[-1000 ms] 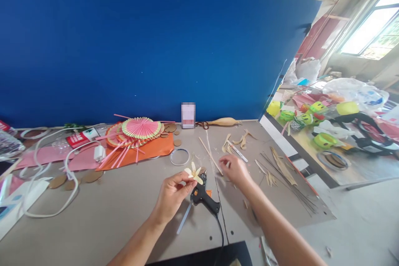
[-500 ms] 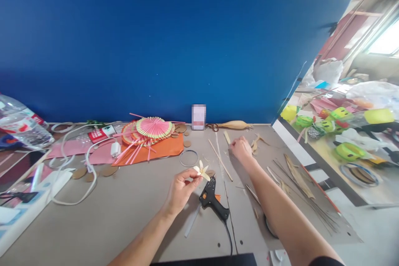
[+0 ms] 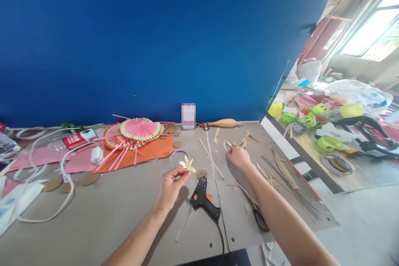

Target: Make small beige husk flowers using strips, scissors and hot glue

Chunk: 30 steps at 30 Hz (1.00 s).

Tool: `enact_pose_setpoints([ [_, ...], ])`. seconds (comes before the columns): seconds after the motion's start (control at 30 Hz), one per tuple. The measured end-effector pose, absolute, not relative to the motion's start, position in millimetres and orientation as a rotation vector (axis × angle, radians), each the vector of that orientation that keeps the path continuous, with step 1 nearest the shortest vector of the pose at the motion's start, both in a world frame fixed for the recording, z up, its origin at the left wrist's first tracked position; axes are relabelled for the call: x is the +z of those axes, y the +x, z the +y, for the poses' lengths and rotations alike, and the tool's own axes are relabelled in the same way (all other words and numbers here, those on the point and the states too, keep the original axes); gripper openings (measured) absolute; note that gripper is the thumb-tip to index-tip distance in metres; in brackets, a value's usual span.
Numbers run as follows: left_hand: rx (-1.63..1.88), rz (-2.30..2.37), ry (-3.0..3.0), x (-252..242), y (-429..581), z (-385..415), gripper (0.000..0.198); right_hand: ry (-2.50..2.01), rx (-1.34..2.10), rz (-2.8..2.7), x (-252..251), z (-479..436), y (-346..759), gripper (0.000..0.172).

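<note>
My left hand (image 3: 171,185) pinches a pale cream flower (image 3: 187,164) with pointed petals between thumb and fingertips, above the table. A black hot glue gun (image 3: 204,200), a clear glue stick in its back, lies to the right below that hand. Farther out, my right hand (image 3: 239,158) is closed with fingertips down at the tabletop, among dry husk scraps (image 3: 246,140); anything in its grip is too hidden to name. A short pale husk strip (image 3: 216,136) lies just beyond it. Scissors (image 3: 260,218) rest beside my right forearm.
A pink-green paper fan (image 3: 141,129) lies on orange sheet (image 3: 156,152) at the left back. White cable (image 3: 67,199) loops at left. A thin stick (image 3: 212,160), long husks (image 3: 284,170) and a ring (image 3: 174,153) lie about. A blue panel (image 3: 156,50) stands behind.
My right hand has left the pale husk strip and moved nearer, to the husk scraps. My left hand still holds the flower. The view has turned a little right, and the scissors show more.
</note>
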<state>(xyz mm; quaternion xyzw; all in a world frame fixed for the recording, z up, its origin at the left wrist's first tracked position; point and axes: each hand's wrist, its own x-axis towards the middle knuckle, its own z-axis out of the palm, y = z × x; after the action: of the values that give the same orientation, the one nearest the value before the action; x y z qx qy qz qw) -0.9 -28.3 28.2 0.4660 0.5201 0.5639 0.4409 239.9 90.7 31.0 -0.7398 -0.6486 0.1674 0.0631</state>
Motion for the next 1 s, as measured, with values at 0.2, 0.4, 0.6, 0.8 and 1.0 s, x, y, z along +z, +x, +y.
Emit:
enact_pose_setpoints([
  [0.2, 1.395, 1.271, 1.128, 24.7, 1.7, -28.3, 0.019, -2.186, 0.568, -1.836, 20.7, 102.5, 227.1, 0.029],
  [0.4, 1.388, 1.269, 1.056, 21.2, -0.4, -22.5, 0.02, -1.857, 0.706, -1.631, 24.5, 87.7, 216.2, 0.02],
  [0.6, 1.458, 1.238, 1.068, 17.5, 9.9, -2.9, 0.021, -1.395, 0.959, -1.393, 26.8, 39.8, 170.8, 0.029],
  [0.8, 1.501, 1.211, 1.049, 16.4, 17.7, -0.8, 0.02, -1.15, 1.115, -1.241, 25.2, 12.4, 140.3, 0.027],
  [1.0, 1.54, 1.174, 1.041, 16.4, 19.6, -5.3, 0.019, -1.109, 1.176, -1.22, 20.1, 10.5, 132.6, 0.022],
])
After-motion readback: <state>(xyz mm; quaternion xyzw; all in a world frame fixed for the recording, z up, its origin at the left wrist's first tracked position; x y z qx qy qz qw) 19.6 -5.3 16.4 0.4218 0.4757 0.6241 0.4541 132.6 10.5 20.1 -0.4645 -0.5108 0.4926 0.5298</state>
